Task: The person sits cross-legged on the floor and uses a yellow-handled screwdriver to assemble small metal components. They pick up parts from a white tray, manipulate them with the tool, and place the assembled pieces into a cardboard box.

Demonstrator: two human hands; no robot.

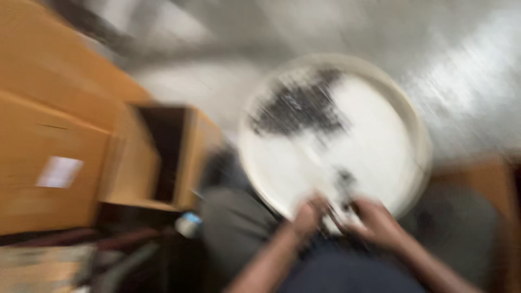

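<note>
Both my hands, left (pixel 308 214) and right (pixel 374 220), meet at one white tray's (pixel 380 146) near rim; blur hides their grip, one dark pile (pixel 296 111) beyond.

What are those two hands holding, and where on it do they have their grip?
Both the left hand and right hand sit at the near rim of a round white tray with dark bits; blur hides the exact grip.

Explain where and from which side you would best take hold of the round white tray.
Probably the raised rim of the white tray at its near edge, coming from the person's side. The left hand and right hand already sit there. The dark heap lies toward the far side. Blur hides finer detail.
</note>
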